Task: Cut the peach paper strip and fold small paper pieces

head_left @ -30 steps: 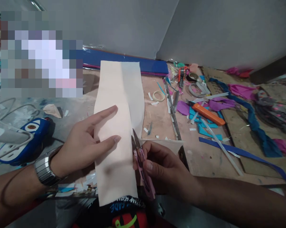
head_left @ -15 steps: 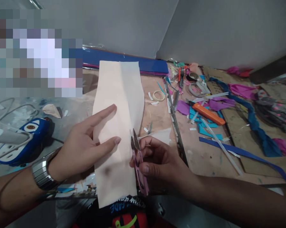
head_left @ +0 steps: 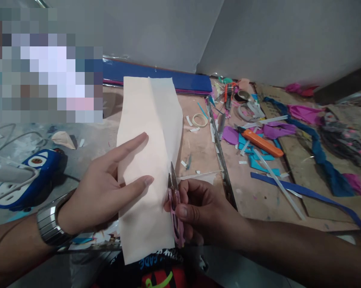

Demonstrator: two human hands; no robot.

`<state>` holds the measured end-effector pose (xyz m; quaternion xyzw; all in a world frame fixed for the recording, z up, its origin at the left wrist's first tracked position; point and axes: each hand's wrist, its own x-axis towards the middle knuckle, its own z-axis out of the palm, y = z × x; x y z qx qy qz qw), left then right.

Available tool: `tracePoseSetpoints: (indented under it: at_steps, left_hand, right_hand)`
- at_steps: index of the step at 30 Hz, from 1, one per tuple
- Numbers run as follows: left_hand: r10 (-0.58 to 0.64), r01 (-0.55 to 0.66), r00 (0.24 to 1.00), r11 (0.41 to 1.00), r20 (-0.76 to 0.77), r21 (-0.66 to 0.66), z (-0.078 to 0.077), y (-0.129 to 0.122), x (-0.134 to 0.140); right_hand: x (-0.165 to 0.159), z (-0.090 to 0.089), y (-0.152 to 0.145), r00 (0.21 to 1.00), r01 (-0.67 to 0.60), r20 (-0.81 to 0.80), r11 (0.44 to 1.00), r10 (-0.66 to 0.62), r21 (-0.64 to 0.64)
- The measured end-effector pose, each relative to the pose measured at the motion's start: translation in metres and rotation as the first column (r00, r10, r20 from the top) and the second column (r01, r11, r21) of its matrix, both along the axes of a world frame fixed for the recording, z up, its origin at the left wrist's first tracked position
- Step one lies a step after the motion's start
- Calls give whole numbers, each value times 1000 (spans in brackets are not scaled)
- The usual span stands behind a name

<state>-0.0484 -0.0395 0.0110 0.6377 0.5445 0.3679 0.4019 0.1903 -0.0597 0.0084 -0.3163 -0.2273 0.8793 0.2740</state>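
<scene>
"Steadying the cream sheet (head_left: 141, 160), the left hand (head_left: 104, 184) lies flat on it, thumb and forefinger spread well apart. So what's new?"

"The right hand (head_left: 206, 208), mostly. It pinches the pink scissors (head_left: 173, 192) by the handles, which have swung in over the last second and now run almost in line with the sheet's right edge."

"Blades pressed together?"

"No, slightly parted, at that right side. Whether any material lies between them, I can't tell."

"And the sheet?"

"Lengthwise in front of the person on the worktable (head_left: 195, 152), near end past the table's edge, far end overlapping the blue stack (head_left: 192, 84) in this view. The pale flap (head_left: 209, 177) beyond the right hand has changed its lie; I can't tell whether it is joined to the sheet."

"Meaning what for the work?"

"My reading: the scissors are being re-aimed along the edge, with little headway in the cut itself. The left hand has barely shifted, so the sheet seems well enough held."
</scene>
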Motion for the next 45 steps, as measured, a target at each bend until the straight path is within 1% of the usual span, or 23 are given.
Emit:
tracePoseSetpoints:
  at_steps: [4, 12, 16, 26, 30, 35, 40, 45]
  left_hand:
    - [13, -12, 999, 999, 47, -33, 2, -1, 2]
    - [22, -11, 993, 995, 119, -95, 4, -2, 4]
    - [21, -9, 992, 996, 126, -91, 3, -2, 4]
    - [-1, 20, 984, 994, 177, -106, 1, -1, 3]
    - [4, 17, 981, 994, 194, -104, 2, -2, 4]
    - [12, 7, 987, 993, 158, -119, 3, -2, 4]
    - [-9, 31, 985, 991, 172, -128, 1, -3, 3]
    - [-23, 36, 984, 997, 174, -73, 2, -2, 3]
  right_hand:
    - [0, -1, 0, 1000, -12, 7, 1000, 12, 0]
    - [-1, -1, 0, 998, -16, -62, 1000, 17, 21]
    - [-1, -2, -1, 997, 4, -78, 1000, -2, 20]
    - [-4, -2, -2, 999, 31, -39, 999, -31, 12]
    - [-4, -1, -2, 1000, 15, -16, 1000, -15, 15]
    - [-5, 1, -1, 1000, 7, -16, 1000, -6, 19]
    - [-5, 1, -1, 999, -3, -48, 1000, 4, 12]
    - [-3, -4, -3, 997, 16, -79, 1000, -14, 26]
